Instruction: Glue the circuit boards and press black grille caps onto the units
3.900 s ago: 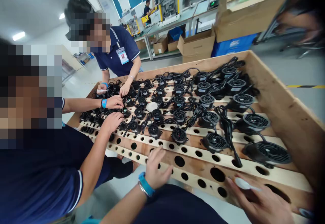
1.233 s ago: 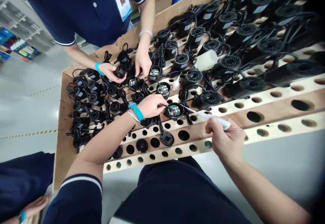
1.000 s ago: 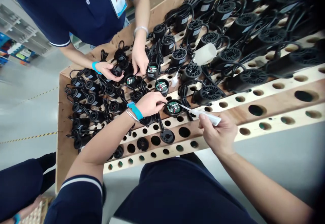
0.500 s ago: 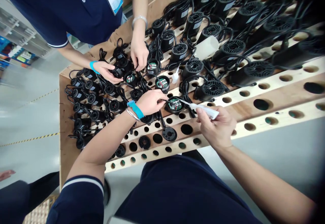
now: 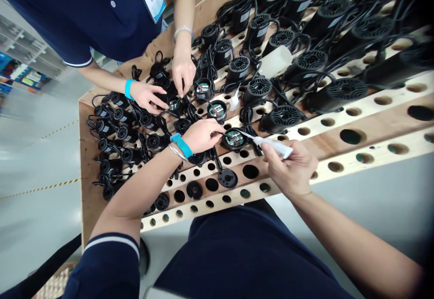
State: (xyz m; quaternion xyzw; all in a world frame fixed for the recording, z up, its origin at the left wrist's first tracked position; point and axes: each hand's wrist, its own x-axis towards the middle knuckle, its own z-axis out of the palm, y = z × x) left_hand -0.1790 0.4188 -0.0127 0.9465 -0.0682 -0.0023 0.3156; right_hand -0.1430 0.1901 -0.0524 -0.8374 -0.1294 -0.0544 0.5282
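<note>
One opened black housing point(image 5: 233, 139), green circuit board showing, sat in the near rows of the wooden rack point(image 5: 356, 118), left of centre. The left hand point(image 5: 202, 135) pinched a thin wire point(image 5: 219, 133) at its left rim, fingers closed. The right hand point(image 5: 292, 169) gripped a white nozzle tube point(image 5: 275, 147), its tip over the housing. A loose black cap point(image 5: 227, 178) lay nearer. A co-worker's hand point(image 5: 183, 71) worked farther off.

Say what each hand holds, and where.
Right hand grips the white tube by its rear end; left hand pinches a thin wire at the open unit.
</note>
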